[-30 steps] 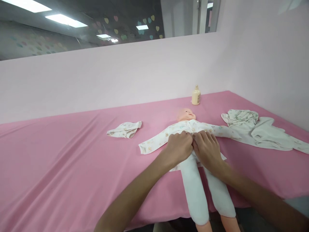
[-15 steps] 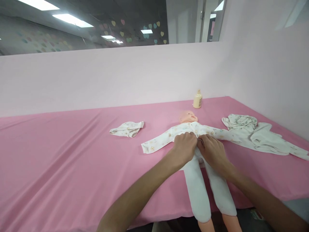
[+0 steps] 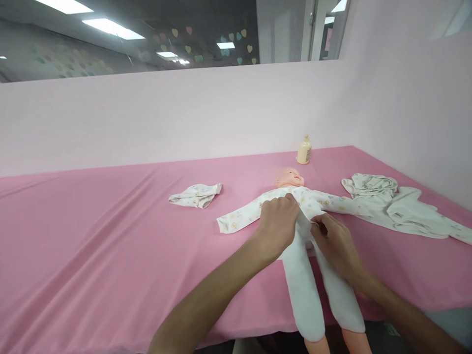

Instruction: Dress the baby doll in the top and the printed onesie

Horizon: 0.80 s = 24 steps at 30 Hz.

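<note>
A baby doll (image 3: 291, 178) lies on its back on the pink-covered table, head away from me and feet over the near edge. It wears a white long-sleeved top (image 3: 239, 219) with small coloured prints and plain white pants (image 3: 301, 295). At the doll's waist, my left hand (image 3: 279, 220) is closed in a fist on the waistband of the pants. Lower and to the right, my right hand (image 3: 337, 243) pinches the same waistband between thumb and fingers. The stretch of cloth between my hands is pulled taut. My left fingertips are hidden from view.
A small printed white garment (image 3: 196, 196) lies to the left. Crumpled white clothes (image 3: 401, 209) lie at the right, by the doll's sleeve. A cream pump bottle (image 3: 304, 150) stands behind the head. The pink sheet (image 3: 110, 255) is wrinkled. White walls border the back and right.
My right hand has moved right and slightly down, away from my left, opening a gap between them. My left hand has shifted slightly up and left, still closed on the cloth.
</note>
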Tool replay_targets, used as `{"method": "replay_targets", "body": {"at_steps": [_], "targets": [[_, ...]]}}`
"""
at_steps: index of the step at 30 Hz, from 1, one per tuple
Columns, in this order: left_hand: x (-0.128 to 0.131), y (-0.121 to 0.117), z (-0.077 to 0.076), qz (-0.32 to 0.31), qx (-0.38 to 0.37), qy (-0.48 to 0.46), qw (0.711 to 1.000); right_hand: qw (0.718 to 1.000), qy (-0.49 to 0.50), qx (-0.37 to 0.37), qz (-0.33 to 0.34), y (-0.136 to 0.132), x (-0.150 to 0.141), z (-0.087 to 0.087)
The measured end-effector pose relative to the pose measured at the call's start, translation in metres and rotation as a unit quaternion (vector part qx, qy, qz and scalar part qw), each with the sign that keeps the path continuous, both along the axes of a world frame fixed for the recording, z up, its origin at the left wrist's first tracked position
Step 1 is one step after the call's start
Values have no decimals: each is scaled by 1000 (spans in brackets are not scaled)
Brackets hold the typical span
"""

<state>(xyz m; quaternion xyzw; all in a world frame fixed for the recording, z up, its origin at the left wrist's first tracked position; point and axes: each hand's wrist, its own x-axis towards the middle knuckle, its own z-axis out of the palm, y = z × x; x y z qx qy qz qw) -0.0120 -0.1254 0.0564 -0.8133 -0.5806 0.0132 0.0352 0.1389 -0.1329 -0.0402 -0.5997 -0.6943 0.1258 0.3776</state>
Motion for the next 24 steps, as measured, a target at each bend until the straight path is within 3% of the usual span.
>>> {"method": "replay_targets", "body": {"at_steps": [6,13,24], "targets": [[3,-7,8,15,17,-9,1000,997,75,24,22,-2,-2,-2],[11,-11,-2,-78,8,-7,997,982,185,-44,16,-7,0,-2],[13,-4,-14,-106,46,6,993,950,288,-101,65,-5,1,14]]}}
